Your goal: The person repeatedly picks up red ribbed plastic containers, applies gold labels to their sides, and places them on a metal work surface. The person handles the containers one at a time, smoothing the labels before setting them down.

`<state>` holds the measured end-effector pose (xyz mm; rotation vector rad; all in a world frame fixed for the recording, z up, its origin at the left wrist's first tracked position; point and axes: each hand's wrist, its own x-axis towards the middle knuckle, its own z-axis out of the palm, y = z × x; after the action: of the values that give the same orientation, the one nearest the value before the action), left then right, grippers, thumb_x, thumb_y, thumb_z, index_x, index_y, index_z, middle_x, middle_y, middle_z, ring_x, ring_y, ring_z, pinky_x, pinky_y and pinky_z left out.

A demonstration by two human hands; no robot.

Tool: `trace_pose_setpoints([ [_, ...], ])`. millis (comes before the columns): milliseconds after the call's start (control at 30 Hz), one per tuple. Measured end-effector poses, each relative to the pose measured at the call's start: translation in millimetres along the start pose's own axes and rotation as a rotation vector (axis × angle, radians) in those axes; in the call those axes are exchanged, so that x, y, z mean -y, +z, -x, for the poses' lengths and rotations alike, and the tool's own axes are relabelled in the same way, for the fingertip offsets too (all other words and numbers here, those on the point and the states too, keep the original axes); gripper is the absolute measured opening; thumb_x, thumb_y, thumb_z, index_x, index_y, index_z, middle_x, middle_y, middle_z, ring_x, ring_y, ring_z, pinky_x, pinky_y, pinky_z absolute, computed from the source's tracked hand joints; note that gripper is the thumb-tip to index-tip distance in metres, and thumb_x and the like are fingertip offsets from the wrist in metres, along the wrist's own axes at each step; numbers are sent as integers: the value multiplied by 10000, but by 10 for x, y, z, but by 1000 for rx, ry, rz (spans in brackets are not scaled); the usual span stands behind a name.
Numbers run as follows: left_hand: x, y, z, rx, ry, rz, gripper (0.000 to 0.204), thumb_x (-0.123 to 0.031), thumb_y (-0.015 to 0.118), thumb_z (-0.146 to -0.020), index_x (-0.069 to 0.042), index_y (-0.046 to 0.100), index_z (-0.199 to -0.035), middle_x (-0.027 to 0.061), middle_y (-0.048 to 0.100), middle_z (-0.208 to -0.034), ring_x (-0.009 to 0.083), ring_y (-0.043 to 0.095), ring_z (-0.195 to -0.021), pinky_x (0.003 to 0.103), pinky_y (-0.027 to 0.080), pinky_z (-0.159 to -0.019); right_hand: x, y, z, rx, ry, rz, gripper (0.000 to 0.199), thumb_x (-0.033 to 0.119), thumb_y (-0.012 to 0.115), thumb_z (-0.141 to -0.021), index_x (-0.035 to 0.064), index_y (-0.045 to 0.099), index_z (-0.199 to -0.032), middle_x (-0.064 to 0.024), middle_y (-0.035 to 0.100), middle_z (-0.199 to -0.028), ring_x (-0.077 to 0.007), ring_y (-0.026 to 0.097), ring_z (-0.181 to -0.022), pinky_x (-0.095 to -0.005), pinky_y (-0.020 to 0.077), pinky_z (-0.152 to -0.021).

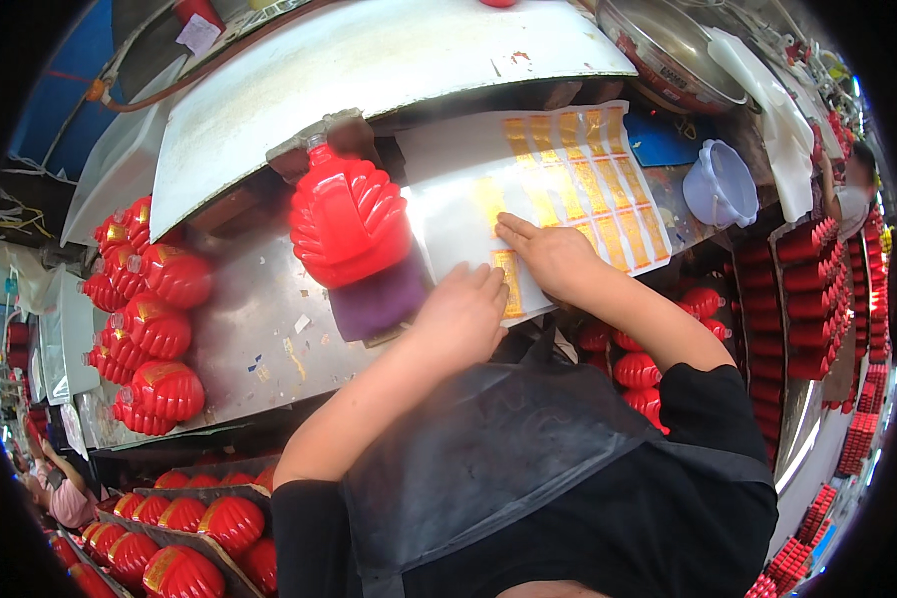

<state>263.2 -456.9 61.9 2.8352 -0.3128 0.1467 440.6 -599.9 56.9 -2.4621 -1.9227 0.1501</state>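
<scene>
A white backing sheet (pixel 447 164) carries rows of gold labels (pixel 580 184). My right hand (pixel 560 261) reaches over it, its fingertips closed at the lower corner of a paler gold label (pixel 488 202). Beside it, my left hand (pixel 465 311) is slightly blurred, fingers stretched out over the sheet's near edge, next to another gold label (pixel 509 282). To the left of the sheet, a red ribbed bottle (pixel 349 221) lies on its side with its neck pointing away from me. Under its base is a purple cloth-like pad (pixel 379 299).
Several red bottles (pixel 159 329) are grouped on the left of the metal worktable (pixel 254 349). A white board (pixel 389 60) spans the back. A lavender bucket (pixel 720 184) and a large metal basin (pixel 673 45) stand right. Crated bottles (pixel 184 515) sit lower left; people are visible at both sides.
</scene>
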Motion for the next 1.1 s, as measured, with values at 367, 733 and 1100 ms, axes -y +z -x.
trace_pose_setpoints([
  [367,-40,-214,262,-517,38,212,325,-25,729,-812,-14,719,-1136,169,722,-1236,348,711,-1102,440,577,-913,206,14,455,-176,-189,-173,321,275,717,-936,76,695,-1186,-124,692,-1311,-304,733,-764,-416,592,-642],
  [733,882,-556,551,-1067,-692,771,505,-114,728,-917,5,594,-1390,168,506,-1522,288,506,-1394,411,403,-1176,200,-2,624,-197,-186,-352,150,141,774,-874,45,769,-990,-106,767,-1021,-276,716,-652,-368,570,-606],
  [1100,863,-606,511,-1042,-816,820,801,-183,839,-798,-1,480,-1490,172,546,-1436,300,534,-1335,414,442,-1143,176,-1387,-1053,158,309,-1366,255,221,740,-986,-24,788,-1040,-72,737,-765,-66,573,-445,-193,430,-424],
])
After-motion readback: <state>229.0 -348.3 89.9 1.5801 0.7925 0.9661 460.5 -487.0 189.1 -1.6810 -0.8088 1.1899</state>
